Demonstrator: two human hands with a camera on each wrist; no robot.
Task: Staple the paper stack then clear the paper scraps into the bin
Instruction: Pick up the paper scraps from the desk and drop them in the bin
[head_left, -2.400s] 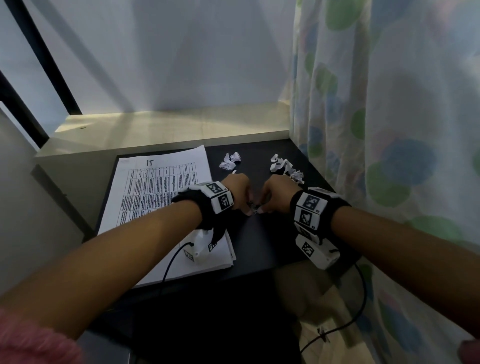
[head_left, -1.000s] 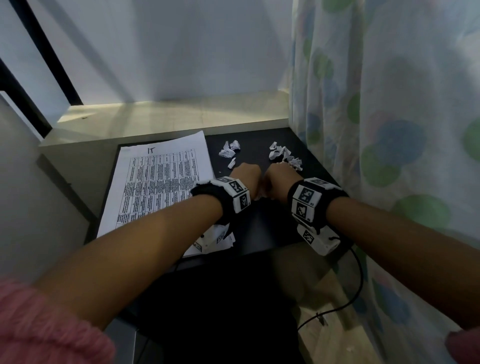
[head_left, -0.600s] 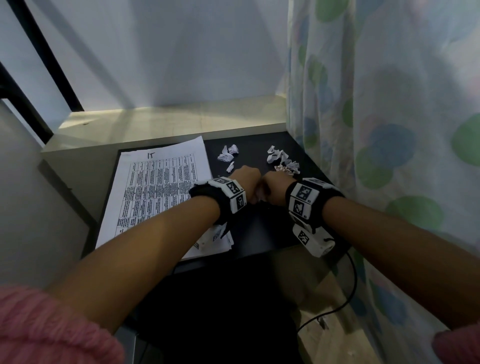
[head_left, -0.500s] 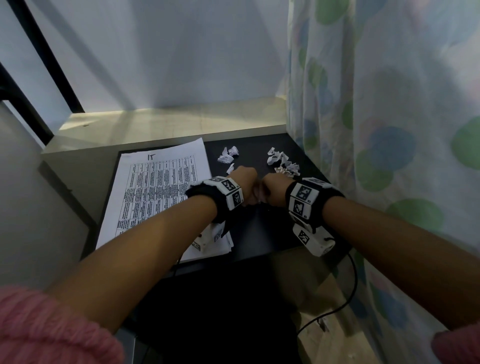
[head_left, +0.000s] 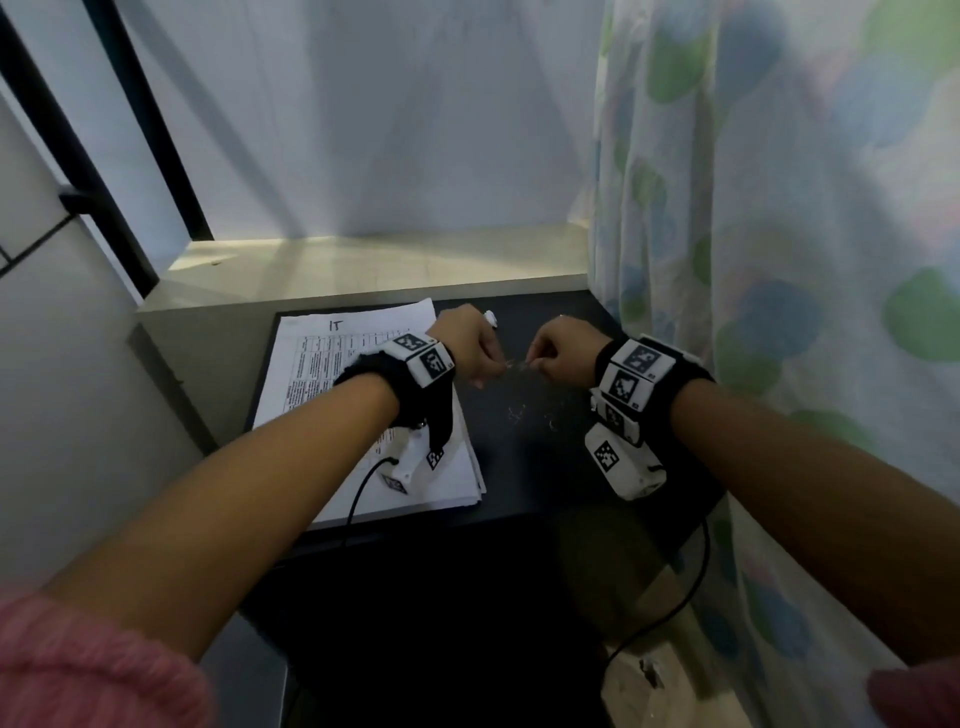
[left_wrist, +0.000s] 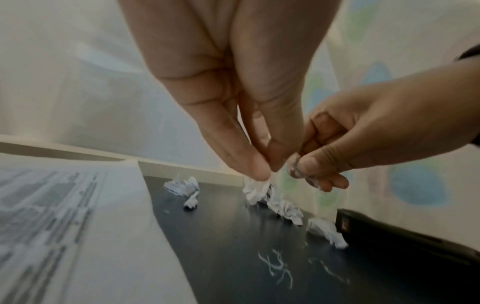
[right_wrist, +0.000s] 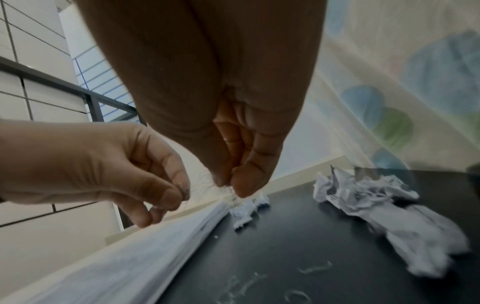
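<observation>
White paper scraps (right_wrist: 384, 207) lie beyond both grips; left hand (head_left: 470, 343) and right hand (head_left: 563, 356) pinch staples.

1. The desk (head_left: 524, 467) has a dark, matte top and stands between a pale wall on the left and a dotted curtain on the right.
2. A paper stack (head_left: 332, 374) of printed sheets lies flat on the desk's left half, its near edge close to the front edge.
3. Crumpled paper scraps (right_wrist: 369, 197) lie in a loose row along the far right part of the top; a smaller scrap cluster (left_wrist: 185, 188) sits just beside the stack's far corner.
4. Small bent wire bits, possibly loose staples (left_wrist: 279, 267), are scattered on the bare top near the middle.
5. A dark flat object (left_wrist: 405, 236) lies at the right edge; it is too blurred to identify.
</observation>
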